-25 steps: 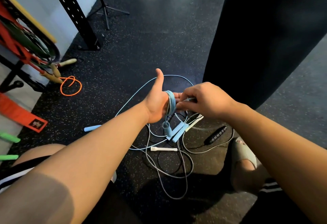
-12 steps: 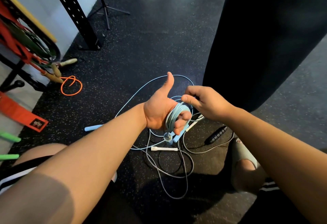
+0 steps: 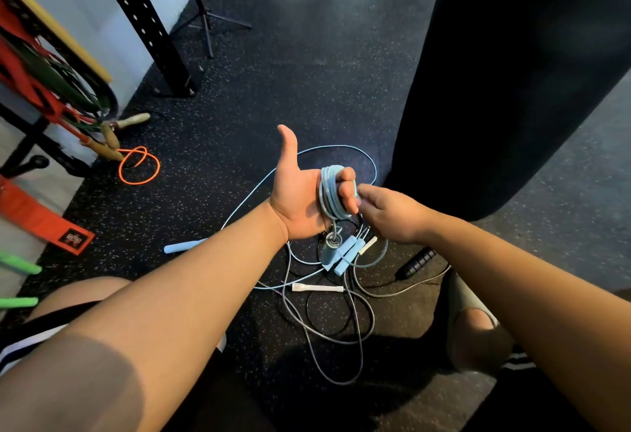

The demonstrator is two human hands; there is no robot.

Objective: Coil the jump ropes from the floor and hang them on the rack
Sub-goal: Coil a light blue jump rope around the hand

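A: What covers the floor (image 3: pixel 259 96)?

B: Black speckled rubber. Mid-floor lies a tangle of ropes (image 3: pixel 336 315), grey and pale blue, with a white handle (image 3: pixel 316 288), a black handle (image 3: pixel 415 262) and a blue handle (image 3: pixel 181 246) around it.

A: And by the left edge?

B: An orange rope (image 3: pixel 140 167) looped beside wooden handles (image 3: pixel 131 121), a red strap (image 3: pixel 41 219), two green handles (image 3: pixel 18 266). A post (image 3: pixel 157 42) and a tripod (image 3: pixel 206 18) stand further back.

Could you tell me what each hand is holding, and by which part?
Left hand: the light-blue jump rope, coiled around its fingers. Right hand: pinches that rope's loose strand.
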